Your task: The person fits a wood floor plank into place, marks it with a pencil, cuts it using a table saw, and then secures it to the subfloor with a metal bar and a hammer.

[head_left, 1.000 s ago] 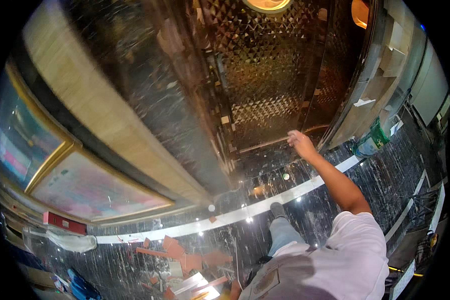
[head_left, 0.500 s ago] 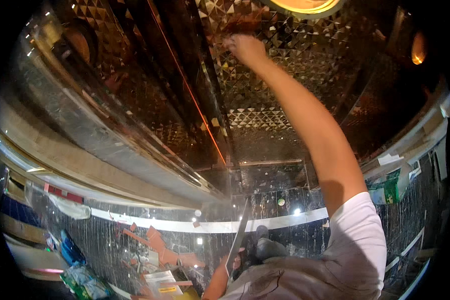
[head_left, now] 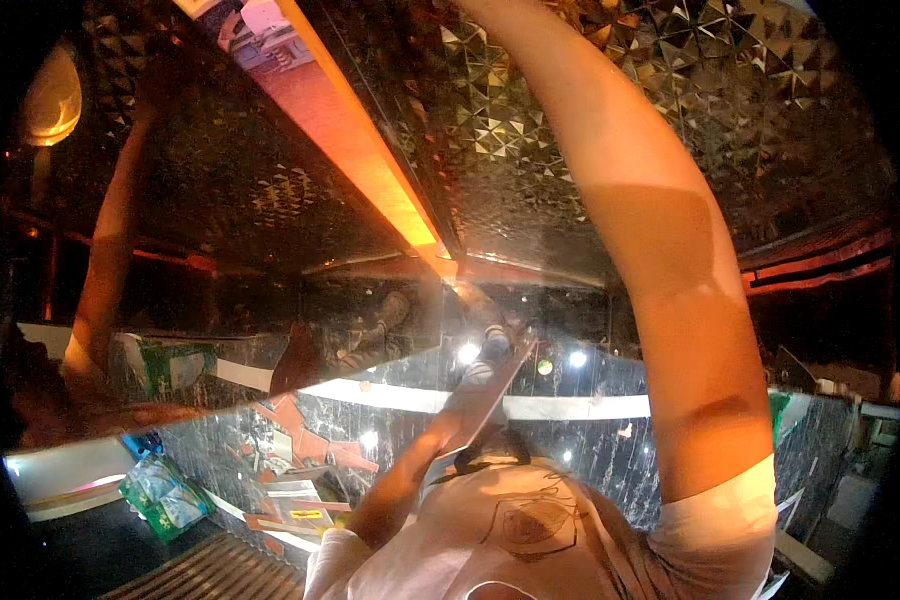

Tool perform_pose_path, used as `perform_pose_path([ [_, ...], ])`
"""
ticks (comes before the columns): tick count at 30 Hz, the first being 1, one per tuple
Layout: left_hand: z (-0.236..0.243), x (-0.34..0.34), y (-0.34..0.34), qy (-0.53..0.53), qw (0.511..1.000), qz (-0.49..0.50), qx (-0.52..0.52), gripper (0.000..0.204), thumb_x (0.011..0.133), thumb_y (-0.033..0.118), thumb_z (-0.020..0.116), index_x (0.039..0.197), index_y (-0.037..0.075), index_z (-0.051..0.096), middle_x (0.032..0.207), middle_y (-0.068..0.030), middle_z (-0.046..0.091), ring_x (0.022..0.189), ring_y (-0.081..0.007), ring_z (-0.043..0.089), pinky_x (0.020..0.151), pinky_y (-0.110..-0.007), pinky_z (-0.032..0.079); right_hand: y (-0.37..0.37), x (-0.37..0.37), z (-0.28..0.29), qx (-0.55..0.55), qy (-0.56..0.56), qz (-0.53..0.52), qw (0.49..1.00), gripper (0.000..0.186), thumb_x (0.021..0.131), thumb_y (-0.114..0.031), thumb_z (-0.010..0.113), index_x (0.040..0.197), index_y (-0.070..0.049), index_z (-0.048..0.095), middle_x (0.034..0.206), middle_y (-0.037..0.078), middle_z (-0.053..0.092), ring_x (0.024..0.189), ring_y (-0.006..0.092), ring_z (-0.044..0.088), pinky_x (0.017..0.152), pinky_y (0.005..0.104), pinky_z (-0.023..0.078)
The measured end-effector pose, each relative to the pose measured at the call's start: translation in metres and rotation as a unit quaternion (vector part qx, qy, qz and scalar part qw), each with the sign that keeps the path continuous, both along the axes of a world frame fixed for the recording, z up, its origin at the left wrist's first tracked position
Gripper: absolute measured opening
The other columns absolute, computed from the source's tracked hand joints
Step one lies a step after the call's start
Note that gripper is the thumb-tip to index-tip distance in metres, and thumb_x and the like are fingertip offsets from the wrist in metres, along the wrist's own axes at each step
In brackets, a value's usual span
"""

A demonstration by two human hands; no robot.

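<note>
My right arm (head_left: 650, 250) reaches up past the top edge, its hand out of sight among dark faceted mirror panels (head_left: 510, 120). Just left of it runs a long glowing orange-pink light channel (head_left: 370, 180) with small fittings at its upper end. Low in the middle, my left hand (head_left: 438, 437) grips a long, narrow flat strip (head_left: 495, 390) held at a slant beside my body. A reflection of a raised arm shows in the dark glossy surface (head_left: 115, 240) at the left. A round warm lamp or its reflection (head_left: 55, 95) glows at upper left.
Broken reddish board pieces and pale sheets (head_left: 305, 435) lie on the streaked dark floor, crossed by a curved white band (head_left: 600, 407). Green bags (head_left: 160, 495) lie at lower left near a slatted brown surface (head_left: 200, 570). Another green item (head_left: 778, 415) shows at far right.
My view has moved closer under the faceted panels. My right hand has risen out of frame. My left hand and strip are higher in view, and the glowing channel now shows at the top.
</note>
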State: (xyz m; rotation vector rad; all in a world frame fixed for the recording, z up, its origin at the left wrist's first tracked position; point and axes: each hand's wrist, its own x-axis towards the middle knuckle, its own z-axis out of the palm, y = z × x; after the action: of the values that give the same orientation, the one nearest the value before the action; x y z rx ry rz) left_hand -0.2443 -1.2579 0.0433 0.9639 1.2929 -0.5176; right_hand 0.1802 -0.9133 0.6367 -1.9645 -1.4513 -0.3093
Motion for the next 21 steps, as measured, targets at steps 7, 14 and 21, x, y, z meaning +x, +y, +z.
perform_pose_path([
  [7, -0.017, 0.101, 0.106, -0.059, 0.982, -0.115, 0.135, 0.046, 0.104, 0.044, 0.059, 0.107, 0.001, 0.076, 0.098, -0.018, 0.074, 0.09, -0.0299, 0.069, 0.082, -0.044, 0.054, 0.082, 0.053, 0.028, -0.162, 0.077, -0.147, 0.973, 0.052, 0.094, -0.06, 0.066, 0.083, -0.011, 0.08, 0.105, 0.019, 0.076, 0.092, 0.0366, 0.074, 0.08, 0.0586, 0.058],
  [14, 0.037, 0.184, 0.219, -0.044, 0.984, -0.112, 0.134, 0.051, 0.101, 0.048, 0.059, 0.108, 0.0, 0.076, 0.109, -0.0242, 0.073, 0.104, -0.0354, 0.069, 0.089, -0.047, 0.052, 0.175, 0.25, -0.03, 0.039, -0.175, -0.098, 0.979, 0.033, 0.101, -0.043, 0.06, 0.102, -0.012, 0.073, 0.09, 0.013, 0.076, 0.093, 0.0311, 0.072, 0.076, 0.0463, 0.056],
  [21, 0.075, 0.264, 0.35, -0.053, 0.954, -0.055, 0.292, 0.052, 0.101, 0.045, 0.057, 0.108, -0.003, 0.075, 0.113, -0.0293, 0.072, 0.109, -0.0401, 0.069, 0.093, -0.05, 0.051, 0.197, 0.404, -0.102, 0.125, -0.153, -0.185, 0.963, 0.021, 0.101, -0.032, 0.063, 0.117, -0.019, 0.068, 0.095, 0.009, 0.076, 0.089, 0.0284, 0.075, 0.073, 0.0384, 0.058],
])
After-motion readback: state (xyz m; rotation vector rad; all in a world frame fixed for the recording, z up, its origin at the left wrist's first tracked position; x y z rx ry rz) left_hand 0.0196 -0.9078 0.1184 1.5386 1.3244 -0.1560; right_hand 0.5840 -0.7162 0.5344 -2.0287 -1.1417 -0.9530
